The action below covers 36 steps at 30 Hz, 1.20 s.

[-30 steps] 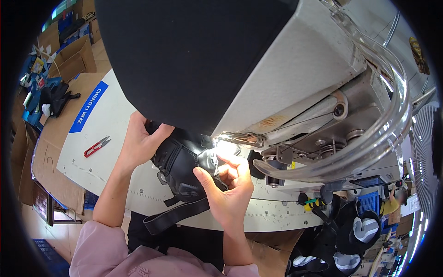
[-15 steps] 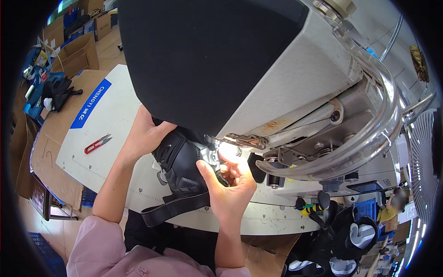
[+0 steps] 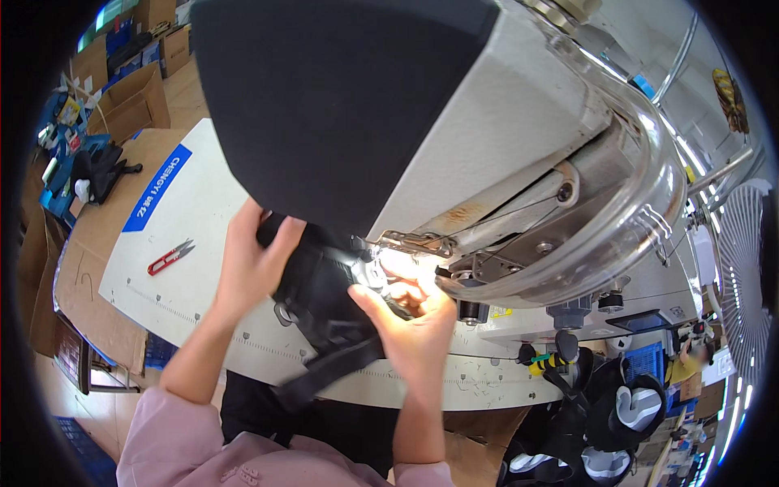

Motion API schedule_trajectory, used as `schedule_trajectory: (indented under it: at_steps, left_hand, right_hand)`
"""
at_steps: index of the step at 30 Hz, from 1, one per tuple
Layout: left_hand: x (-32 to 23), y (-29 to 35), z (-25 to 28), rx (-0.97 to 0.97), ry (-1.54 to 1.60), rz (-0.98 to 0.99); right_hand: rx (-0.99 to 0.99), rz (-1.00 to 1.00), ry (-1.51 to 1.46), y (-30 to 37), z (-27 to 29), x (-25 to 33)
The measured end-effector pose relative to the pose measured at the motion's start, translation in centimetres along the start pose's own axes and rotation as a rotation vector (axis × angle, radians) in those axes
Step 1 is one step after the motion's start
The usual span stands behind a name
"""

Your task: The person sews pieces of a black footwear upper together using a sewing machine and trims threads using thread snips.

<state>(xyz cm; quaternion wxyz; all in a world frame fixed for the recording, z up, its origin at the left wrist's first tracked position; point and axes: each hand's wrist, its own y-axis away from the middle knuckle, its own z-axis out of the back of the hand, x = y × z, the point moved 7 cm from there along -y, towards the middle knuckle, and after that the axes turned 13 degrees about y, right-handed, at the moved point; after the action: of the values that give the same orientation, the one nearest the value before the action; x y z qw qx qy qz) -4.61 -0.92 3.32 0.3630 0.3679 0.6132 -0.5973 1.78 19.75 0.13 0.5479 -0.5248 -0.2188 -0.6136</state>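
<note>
- Left hand point(image 3: 247, 272) grips the black padded piece point(image 3: 324, 296), fingers curled over its edge.
- Right hand point(image 3: 414, 325) pinches it under the lit needle area point(image 3: 398, 264).
- Since a second ago both hands have crept closer to the sewing machine point(image 3: 519, 162); feeding seems underway.
- Red snips point(image 3: 169, 257) lie apart on the table point(image 3: 122, 268).

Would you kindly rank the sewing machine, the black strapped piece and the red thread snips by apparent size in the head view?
1. Sewing machine, partly because it sits nearest the camera.
2. Black strapped piece.
3. Red thread snips.

White work table point(image 3: 203, 211) filling the middle, cardboard boxes point(image 3: 134, 101) standing on the brown floor point(image 3: 65, 390), fan point(image 3: 742, 276) sitting at right.
</note>
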Motion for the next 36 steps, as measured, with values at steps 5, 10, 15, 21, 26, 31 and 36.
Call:
schedule_trajectory:
  at_steps: [5,10,15,21,26,31,36]
  left_hand:
    - [-2.6,5.1,-1.3,0.045,-0.283,-0.209]
    - [-2.0,5.6,-1.5,0.022,-0.125,-0.110]
    - [-2.4,4.3,-1.3,0.011,-0.209,-0.113]
    - [-1.4,3.2,-1.1,0.071,-0.062,-0.109]
    - [-0.9,1.2,-0.6,0.079,0.017,-0.055]
    - [0.2,-0.6,-0.4,0.178,-0.075,-0.056]
    - [-3.2,1.2,0.8,-0.018,-0.409,-0.347]
  right_hand:
    - [0.299,-0.045,0.198,-2.2,1.8,-2.3]
    - [0.356,-0.060,0.104,-2.6,1.4,-3.1]
    - [0.208,-0.186,0.242,-1.8,1.7,-4.0]
    - [0.158,-0.117,0.182,-1.8,1.0,-3.7]
    - [0.066,-0.103,0.212,-0.5,0.7,-1.1]
    - [-0.093,-0.002,0.216,0.1,0.1,1.6]
    - [-0.133,0.035,0.239,0.2,-0.2,1.4]
